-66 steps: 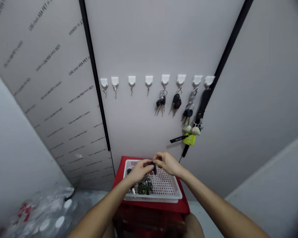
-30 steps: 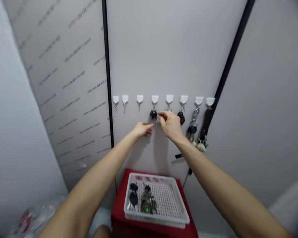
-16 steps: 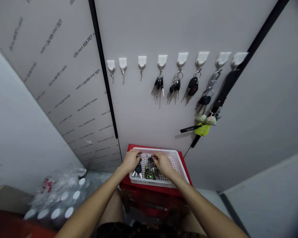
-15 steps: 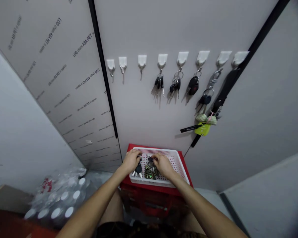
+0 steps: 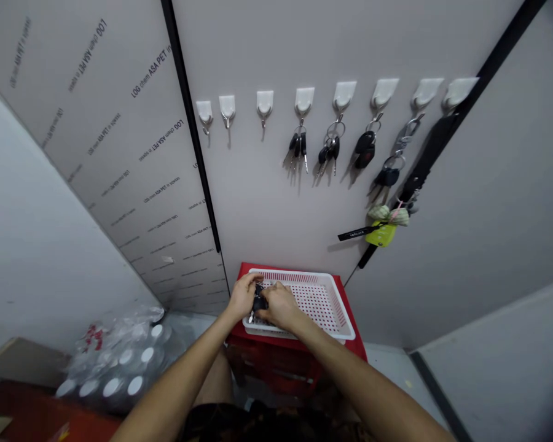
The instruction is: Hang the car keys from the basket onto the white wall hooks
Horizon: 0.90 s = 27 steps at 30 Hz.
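At the left end of a white plastic basket (image 5: pixel 345 316), both of my hands are close together over a bunch of black-headed keys (image 5: pixel 260 302). My left hand (image 5: pixel 243 298) is at the basket's left rim, its curled fingers closed on the top of the bunch. My right hand (image 5: pixel 280 306) is bent over the bunch from the right, its fingers pressed against the keys. Part of the bunch is hidden under the fingers. The right side of the perforated basket floor shows bare.
The basket stands on a red stool (image 5: pixel 357 337) against a grey panel. White hooks (image 5: pixel 264 105) line the panel; the three leftmost carry nothing, while others hold key bunches (image 5: pixel 298 146), including a lime-green key case (image 5: pixel 380 234). Wrapped bottles (image 5: pixel 120 368) stand at lower left.
My right hand has moved left, towards my left hand and the black-headed keys. The round greenish keychain and keys seen beneath it before are now out of sight. The view has shifted slightly.
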Each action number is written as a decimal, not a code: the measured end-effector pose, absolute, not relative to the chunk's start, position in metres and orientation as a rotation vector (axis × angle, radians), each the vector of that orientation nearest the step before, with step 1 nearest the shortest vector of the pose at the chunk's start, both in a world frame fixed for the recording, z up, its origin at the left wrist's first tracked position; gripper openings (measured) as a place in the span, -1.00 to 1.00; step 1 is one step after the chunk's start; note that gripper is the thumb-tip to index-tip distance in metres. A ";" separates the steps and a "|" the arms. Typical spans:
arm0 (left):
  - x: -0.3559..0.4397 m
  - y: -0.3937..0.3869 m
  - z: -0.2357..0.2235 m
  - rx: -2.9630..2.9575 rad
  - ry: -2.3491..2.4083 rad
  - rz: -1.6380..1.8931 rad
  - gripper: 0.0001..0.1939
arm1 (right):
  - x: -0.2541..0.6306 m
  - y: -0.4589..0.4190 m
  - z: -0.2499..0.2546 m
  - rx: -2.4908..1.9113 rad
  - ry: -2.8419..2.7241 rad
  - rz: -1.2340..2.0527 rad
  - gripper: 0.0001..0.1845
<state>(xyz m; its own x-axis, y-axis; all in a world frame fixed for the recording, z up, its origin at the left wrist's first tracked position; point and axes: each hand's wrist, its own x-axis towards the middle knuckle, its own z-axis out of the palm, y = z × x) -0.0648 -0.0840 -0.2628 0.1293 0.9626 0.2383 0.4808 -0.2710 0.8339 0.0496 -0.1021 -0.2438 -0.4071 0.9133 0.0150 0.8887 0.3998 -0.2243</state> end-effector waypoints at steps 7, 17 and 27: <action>-0.067 -0.089 -0.255 1.888 1.384 1.033 -0.73 | 0.060 -0.104 -0.237 -1.568 -2.259 0.425 -0.77; -0.057 -0.095 -0.235 2.117 1.179 0.693 -0.72 | 0.078 -0.098 -0.223 -1.331 -2.095 0.652 -0.80; -0.063 -0.097 -0.234 2.277 1.316 0.645 -0.76 | 0.075 -0.113 -0.245 -1.408 -2.265 0.649 -0.79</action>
